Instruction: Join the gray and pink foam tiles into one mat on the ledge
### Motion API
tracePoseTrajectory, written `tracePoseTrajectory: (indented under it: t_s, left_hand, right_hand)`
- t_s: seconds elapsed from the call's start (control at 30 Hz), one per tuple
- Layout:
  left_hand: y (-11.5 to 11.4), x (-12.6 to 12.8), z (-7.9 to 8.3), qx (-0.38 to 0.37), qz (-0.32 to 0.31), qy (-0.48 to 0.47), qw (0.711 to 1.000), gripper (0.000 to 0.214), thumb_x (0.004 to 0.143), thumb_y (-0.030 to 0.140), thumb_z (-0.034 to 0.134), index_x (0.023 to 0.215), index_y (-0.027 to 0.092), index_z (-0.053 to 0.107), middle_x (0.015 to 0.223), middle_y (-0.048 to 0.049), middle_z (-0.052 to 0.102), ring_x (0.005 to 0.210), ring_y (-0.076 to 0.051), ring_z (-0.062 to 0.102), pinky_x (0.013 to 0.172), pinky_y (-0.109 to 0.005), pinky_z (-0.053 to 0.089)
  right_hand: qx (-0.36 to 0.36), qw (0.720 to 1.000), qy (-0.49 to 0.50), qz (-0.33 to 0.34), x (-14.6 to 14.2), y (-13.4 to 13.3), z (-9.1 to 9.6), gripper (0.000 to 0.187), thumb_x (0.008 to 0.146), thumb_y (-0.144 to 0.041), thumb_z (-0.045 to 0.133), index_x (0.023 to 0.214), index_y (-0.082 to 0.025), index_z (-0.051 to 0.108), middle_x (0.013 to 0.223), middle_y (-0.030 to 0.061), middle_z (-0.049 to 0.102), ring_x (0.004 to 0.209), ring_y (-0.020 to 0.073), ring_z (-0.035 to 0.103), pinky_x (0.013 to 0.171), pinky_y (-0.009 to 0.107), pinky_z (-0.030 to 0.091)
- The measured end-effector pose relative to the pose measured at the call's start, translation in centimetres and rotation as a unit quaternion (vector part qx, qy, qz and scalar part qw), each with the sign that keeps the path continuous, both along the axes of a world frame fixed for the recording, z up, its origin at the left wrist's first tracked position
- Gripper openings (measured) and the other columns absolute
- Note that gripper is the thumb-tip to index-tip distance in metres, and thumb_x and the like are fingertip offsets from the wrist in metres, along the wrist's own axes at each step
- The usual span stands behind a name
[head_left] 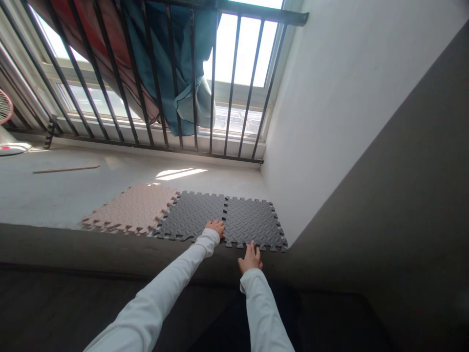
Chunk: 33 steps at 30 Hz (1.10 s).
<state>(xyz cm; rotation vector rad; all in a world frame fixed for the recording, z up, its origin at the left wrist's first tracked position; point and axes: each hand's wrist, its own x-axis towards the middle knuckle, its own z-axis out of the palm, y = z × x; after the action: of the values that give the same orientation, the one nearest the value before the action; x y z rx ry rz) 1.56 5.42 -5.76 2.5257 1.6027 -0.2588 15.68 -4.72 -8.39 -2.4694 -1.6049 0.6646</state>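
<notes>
Two dark grey foam mat tiles lie side by side on a pale ledge. The left grey tile (194, 210) meets the right grey tile (252, 220) along a toothed seam, where small dark gaps show. My left hand (216, 227) rests on the left tile's front part beside that seam, fingers laid on the surface. At the right tile's front edge, my right hand (251, 258) has its fingers apart, fingertips at the edge teeth. A pink foam mat tile (134, 208) sits left of the grey pair, its toothed side close against them; whether they interlock is unclear.
Black railing bars (194, 78) stand behind the ledge (73, 195), with a teal curtain (157, 54) at the window. A white wall (330, 88) borders the right. A thin stick (66, 169) and part of a fan (10, 146) are at left. The ledge drops off in front.
</notes>
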Motion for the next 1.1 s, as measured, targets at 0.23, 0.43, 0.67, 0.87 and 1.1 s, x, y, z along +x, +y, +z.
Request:
tracePoseTrajectory:
  t_s: [0.23,0.43,0.67,0.87,1.1]
  left_hand:
    - [0.8,-1.7,-0.8,-0.006,-0.001,0.004,1.000,0.028,0.076,0.035,0.054,0.102,0.023,0.058,0.120,-0.0064,0.051,0.113,-0.023,0.041,0.085,-0.040,0.040]
    - [0.7,-1.7,-0.8,-0.008,-0.007,-0.002,1.000,0.027,0.077,0.034,0.053,0.100,0.023,0.059,0.118,-0.0066,0.052,0.113,-0.022,0.041,0.086,-0.038,0.040]
    - [0.6,-0.2,-1.1,-0.004,-0.018,-0.016,1.000,0.027,0.075,0.036,0.055,0.096,0.021,0.061,0.114,-0.0081,0.054,0.112,-0.023,0.042,0.087,-0.037,0.040]
    - [0.4,0.7,-1.1,-0.019,-0.012,-0.029,0.999,0.026,0.073,0.034,0.058,0.095,0.021,0.062,0.113,-0.0085,0.054,0.111,-0.025,0.043,0.083,-0.038,0.044]
    - [1.3,-1.0,-3.0,-0.008,-0.041,-0.056,0.998,0.024,0.075,0.030,0.056,0.095,0.017,0.062,0.111,-0.0081,0.055,0.109,-0.021,0.043,0.090,-0.030,0.039]
  right_hand:
    - [0.007,1.000,-0.009,0.002,0.0,0.2,0.0,0.064,0.067,-0.017,0.045,0.129,-0.023,0.034,0.144,-0.0010,0.014,0.130,0.0206,0.014,0.098,0.040,0.028]
    - [0.006,1.000,-0.008,0.001,-0.2,0.4,0.1,0.060,0.068,-0.017,0.046,0.127,-0.021,0.037,0.144,0.0020,0.015,0.129,0.0199,0.018,0.097,0.038,0.030]
    - [0.002,1.000,-0.006,-0.001,-0.2,0.4,0.2,0.056,0.068,-0.018,0.044,0.124,-0.021,0.039,0.144,0.0025,0.016,0.127,0.0211,0.022,0.094,0.041,0.033]
    - [-0.005,1.000,0.012,0.002,0.0,0.2,0.5,0.056,0.068,-0.017,0.043,0.123,-0.023,0.040,0.144,0.0007,0.015,0.127,0.0213,0.021,0.093,0.041,0.033]
    - [-0.010,1.000,0.013,-0.003,0.1,0.2,0.4,0.054,0.068,-0.017,0.045,0.122,-0.023,0.041,0.144,0.0005,0.016,0.127,0.0210,0.021,0.094,0.040,0.033]
